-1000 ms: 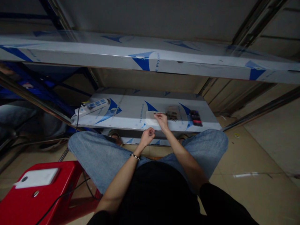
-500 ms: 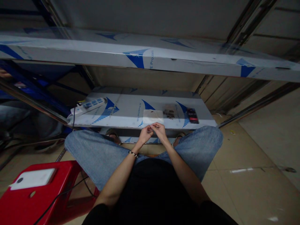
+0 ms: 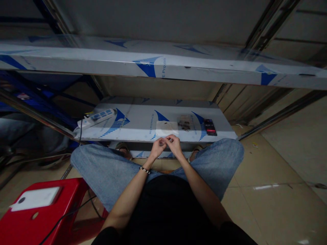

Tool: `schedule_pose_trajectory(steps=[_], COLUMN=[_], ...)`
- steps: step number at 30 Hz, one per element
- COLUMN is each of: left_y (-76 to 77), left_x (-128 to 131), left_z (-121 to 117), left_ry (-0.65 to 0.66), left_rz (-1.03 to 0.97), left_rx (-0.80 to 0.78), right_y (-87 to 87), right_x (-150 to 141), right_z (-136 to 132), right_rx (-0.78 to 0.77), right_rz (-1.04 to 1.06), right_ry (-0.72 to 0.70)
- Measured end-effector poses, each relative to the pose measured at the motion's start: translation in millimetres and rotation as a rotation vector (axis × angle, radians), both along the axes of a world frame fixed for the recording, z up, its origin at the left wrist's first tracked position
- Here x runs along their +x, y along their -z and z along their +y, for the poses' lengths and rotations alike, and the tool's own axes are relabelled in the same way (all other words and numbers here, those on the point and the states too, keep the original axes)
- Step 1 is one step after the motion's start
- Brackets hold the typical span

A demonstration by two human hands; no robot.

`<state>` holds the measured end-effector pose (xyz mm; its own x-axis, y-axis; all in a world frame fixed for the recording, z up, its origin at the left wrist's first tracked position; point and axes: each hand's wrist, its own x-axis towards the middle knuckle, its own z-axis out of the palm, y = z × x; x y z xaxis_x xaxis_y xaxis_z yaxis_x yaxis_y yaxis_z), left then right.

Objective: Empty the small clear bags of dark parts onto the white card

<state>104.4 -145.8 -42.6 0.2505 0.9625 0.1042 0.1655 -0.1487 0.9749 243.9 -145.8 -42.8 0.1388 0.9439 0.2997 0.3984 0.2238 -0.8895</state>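
Observation:
My left hand (image 3: pixel 157 147) and my right hand (image 3: pixel 174 143) meet fingertip to fingertip just in front of the lower metal shelf (image 3: pixel 143 122), above my knees. Both are closed in a pinch on something too small to make out. Just beyond them on the shelf lies a pale flat card (image 3: pixel 167 128), with a small clear packet of dark parts (image 3: pixel 184 123) and a dark red-and-black item (image 3: pixel 211 127) to its right.
A white power strip (image 3: pixel 98 116) with a cable sits at the shelf's left end. An upper shelf (image 3: pixel 163 66) covered in blue-printed film runs overhead. A red stool (image 3: pixel 38 217) carrying a white device (image 3: pixel 35 198) stands at my left. Tiled floor lies to the right.
My right hand drew back from the pale card on the shelf and joined my left hand in front of the shelf edge; both have since stayed pinched together.

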Motion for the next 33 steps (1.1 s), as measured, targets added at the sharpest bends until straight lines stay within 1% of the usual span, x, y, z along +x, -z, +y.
schedule_pose_trajectory(steps=[1,3,4,5,8,10,13,16,20,25,29,33], left_y=[1.8,5.8,7.9,9.8,13.6,14.1,12.8,12.0,13.4,12.9,11.6,13.5], left_x=[-0.9,-2.6,-3.5,-4.3,-6.5,-7.5,-7.1,-5.1,-3.4,-3.9,-4.6,-4.6], left_z=[0.5,1.1,1.2,1.1,-0.4,-1.9,-3.3,-3.6,-3.2,-4.2,-5.9,-6.5], left_ry=[-0.010,-0.023,-0.030,-0.037,-0.040,-0.042,-0.031,0.009,0.034,0.031,0.031,0.033], left_rz=[-0.008,-0.008,-0.002,0.000,0.006,0.005,0.001,0.006,-0.009,-0.016,-0.008,-0.025], left_rx=[-0.010,-0.032,-0.047,-0.049,-0.059,-0.069,-0.077,-0.072,-0.066,-0.067,-0.052,-0.057], right_y=[1.6,3.2,2.8,1.8,-1.8,-1.3,3.7,6.8,3.8,1.3,3.9,7.0], right_x=[1.7,6.8,9.8,12.9,21.0,24.7,28.9,32.2,34.4,31.6,29.1,29.4], right_z=[9.5,36.7,53.3,70.5,114.7,130.8,136.7,136.8,147.1,161.2,162.2,159.2], right_rx=[0.007,-0.002,-0.018,-0.040,-0.096,-0.109,-0.092,-0.105,-0.114,-0.129,-0.152,-0.116], right_rz=[-0.032,-0.114,-0.169,-0.231,-0.467,-0.617,-0.752,-0.812,-0.837,-0.860,-0.876,-0.900], right_ry=[0.065,0.202,0.247,0.260,0.188,0.112,0.017,-0.003,0.012,-0.037,-0.045,-0.050])
